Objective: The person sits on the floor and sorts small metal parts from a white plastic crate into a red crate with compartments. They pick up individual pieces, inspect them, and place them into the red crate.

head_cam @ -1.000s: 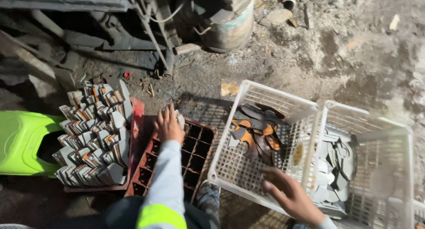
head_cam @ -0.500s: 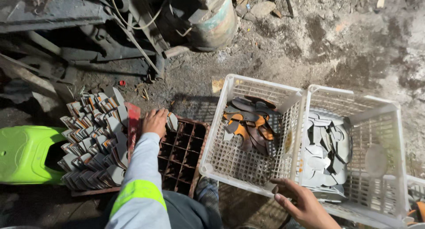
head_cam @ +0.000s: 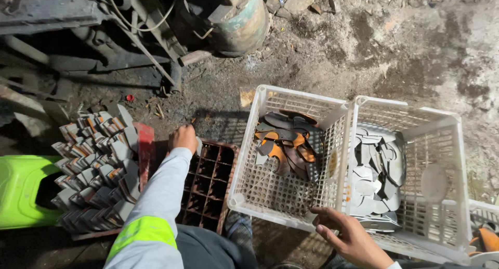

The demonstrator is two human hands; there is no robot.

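Observation:
My left hand (head_cam: pixel 182 138) rests on the far edge of a dark red compartment crate (head_cam: pixel 209 181), fingers curled over a small grey metal piece. My right hand (head_cam: pixel 349 238) sits at the near rim of a white plastic basket (head_cam: pixel 253 181), fingers apart and empty. That basket holds rusty and orange curved metal pieces (head_cam: pixel 286 141). A second white basket (head_cam: pixel 447 160) to its right holds flat grey metal pieces (head_cam: pixel 375 170). Left of the crate lie rows of stacked grey angled metal pieces (head_cam: pixel 91 167).
A bright green plastic object (head_cam: pixel 21 193) lies at the far left. A rusty barrel (head_cam: pixel 240 20), dark machine parts and cables (head_cam: pixel 119 24) stand at the back. Dirt ground (head_cam: pixel 395 50) spreads behind the baskets. Another white basket's corner (head_cam: pixel 486 222) shows at far right.
The view has shifted slightly. My left hand has stayed on the crate's far edge. My right hand has drawn back from inside the left basket to its near rim.

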